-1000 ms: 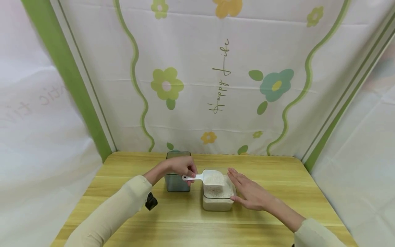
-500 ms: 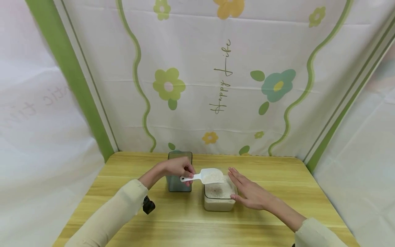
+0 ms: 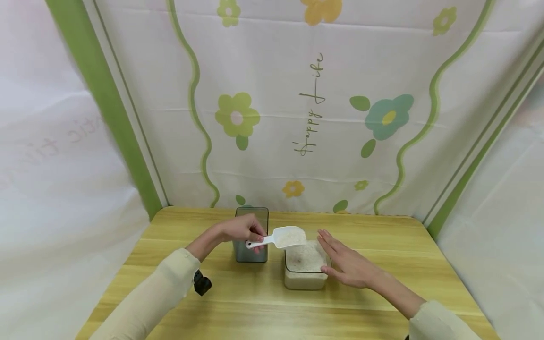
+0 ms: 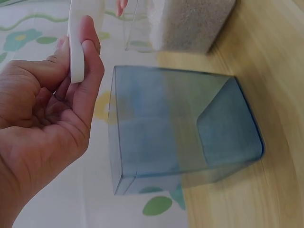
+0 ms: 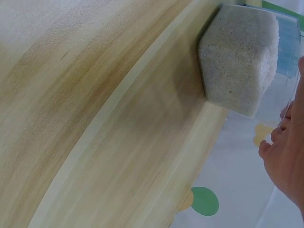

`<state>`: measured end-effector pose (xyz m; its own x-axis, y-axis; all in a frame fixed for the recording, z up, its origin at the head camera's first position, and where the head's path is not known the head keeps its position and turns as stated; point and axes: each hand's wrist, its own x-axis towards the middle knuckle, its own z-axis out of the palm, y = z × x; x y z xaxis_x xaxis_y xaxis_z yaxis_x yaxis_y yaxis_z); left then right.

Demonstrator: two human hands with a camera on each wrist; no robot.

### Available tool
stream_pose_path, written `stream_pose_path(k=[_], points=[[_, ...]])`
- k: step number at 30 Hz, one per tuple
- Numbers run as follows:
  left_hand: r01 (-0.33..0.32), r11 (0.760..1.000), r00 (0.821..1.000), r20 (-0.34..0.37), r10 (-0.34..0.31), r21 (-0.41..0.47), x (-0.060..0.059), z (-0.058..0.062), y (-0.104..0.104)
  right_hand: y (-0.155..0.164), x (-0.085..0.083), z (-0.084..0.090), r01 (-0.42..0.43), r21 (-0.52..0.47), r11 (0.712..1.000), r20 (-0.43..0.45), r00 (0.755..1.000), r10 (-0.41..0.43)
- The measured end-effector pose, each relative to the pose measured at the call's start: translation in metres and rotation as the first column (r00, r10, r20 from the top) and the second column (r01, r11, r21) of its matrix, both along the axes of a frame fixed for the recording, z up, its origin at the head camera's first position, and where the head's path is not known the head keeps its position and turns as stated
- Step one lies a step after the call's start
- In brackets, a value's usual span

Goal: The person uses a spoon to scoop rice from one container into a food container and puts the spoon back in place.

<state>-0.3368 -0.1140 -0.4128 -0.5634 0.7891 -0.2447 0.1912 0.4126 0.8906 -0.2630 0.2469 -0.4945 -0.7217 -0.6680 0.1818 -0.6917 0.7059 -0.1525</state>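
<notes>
Head camera looks down across the counter [image 3: 382, 264]; both close wrist cameras share the rice container [image 4: 190, 23].

Two hands in the lower half of the frame: left hand [image 3: 242, 230], right hand [image 3: 346, 267]. One white scoop [image 3: 282, 237] at center. Two clear containers at center: one blue-tinted empty container [image 3: 251, 252], one rice-filled container [image 3: 305, 274]. One wooden desk [image 3: 382, 245] across the bottom. One small black device [image 3: 201, 284] at lower left. Two pale sleeves along the bottom edge.
</notes>
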Motion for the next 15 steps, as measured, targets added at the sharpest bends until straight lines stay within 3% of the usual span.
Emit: stream_pose_path(k=[15], points=[[-0.082,0.996,0.997,-0.013,0.082,0.024,0.002,0.015,-0.051,-0.002,0.0,0.003,0.009,0.036,0.999,0.001,1.0,-0.009]])
